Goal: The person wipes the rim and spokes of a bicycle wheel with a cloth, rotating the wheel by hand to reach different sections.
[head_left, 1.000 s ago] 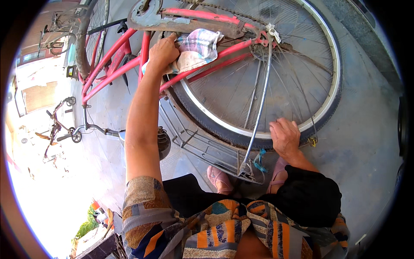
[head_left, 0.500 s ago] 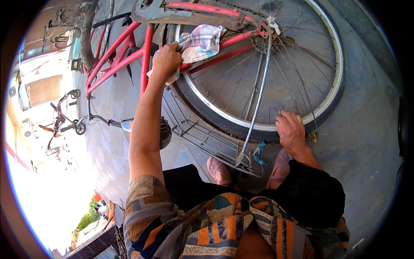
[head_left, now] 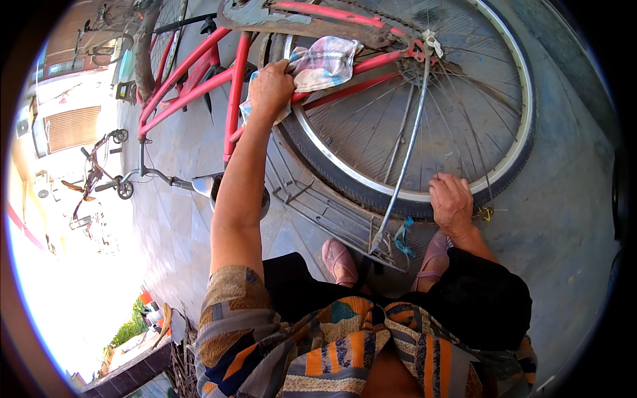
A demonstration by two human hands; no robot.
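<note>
My left hand (head_left: 273, 89) is closed on a plaid cloth (head_left: 324, 64) against the pink tubes of a bicycle frame (head_left: 237, 99), below the scuffed grey chain guard (head_left: 292, 25). My right hand (head_left: 452, 202) has curled fingers on the rear wheel's silver rim and black tyre (head_left: 507, 179), near its lower right part. A metal rear rack (head_left: 325, 219) runs beside the tyre, with a silver stay up to the hub. A knotted blue tie (head_left: 403, 235) hangs by the rack. My pink shoes (head_left: 340, 262) show beneath it.
More bicycles (head_left: 93, 182) stand at the left toward a bright building front. A handlebar (head_left: 156, 174) sticks out left of the rack. A dark ledge (head_left: 133, 361) and plants (head_left: 126, 331) are at lower left. The grey floor (head_left: 567, 219) meets a step at upper right.
The view has shifted, so the bicycle sits slightly higher and further right. My left hand's fingers have curled more into the cloth; my right hand stays on the wheel.
</note>
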